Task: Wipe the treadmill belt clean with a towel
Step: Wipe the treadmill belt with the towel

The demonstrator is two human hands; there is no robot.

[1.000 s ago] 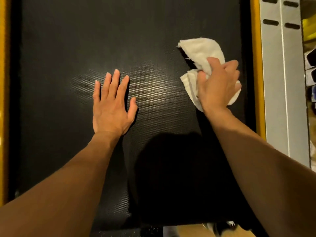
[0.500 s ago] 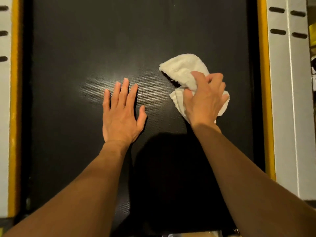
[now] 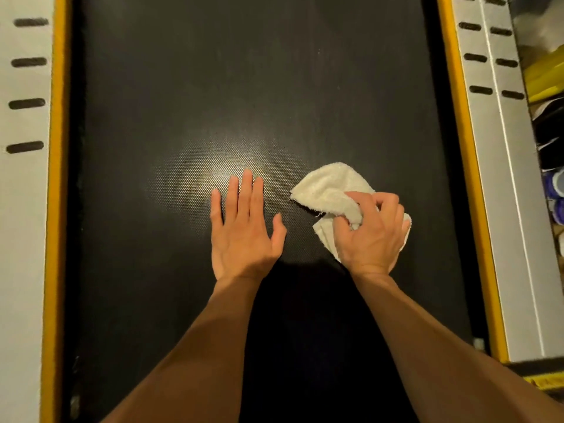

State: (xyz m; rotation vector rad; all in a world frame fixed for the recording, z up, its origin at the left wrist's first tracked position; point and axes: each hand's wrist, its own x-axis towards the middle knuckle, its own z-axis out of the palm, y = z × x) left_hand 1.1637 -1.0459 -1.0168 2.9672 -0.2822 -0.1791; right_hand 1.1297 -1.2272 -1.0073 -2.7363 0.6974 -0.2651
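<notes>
Hands rested on the black treadmill belt [image 3: 244,87]: my left hand [image 3: 242,232] lay flat, fingers straight, while my right hand [image 3: 374,236] gripped a crumpled white towel [image 3: 328,189] just beside it. Yellow-edged grey side rails [image 3: 488,148] flanked the belt.

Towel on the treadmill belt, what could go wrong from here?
The towel is bunched under the right hand, so it may wipe only a narrow strip and miss patches. The left hand lies flat on the belt; it could leave prints, and the belt might slip under leaning weight.
</notes>
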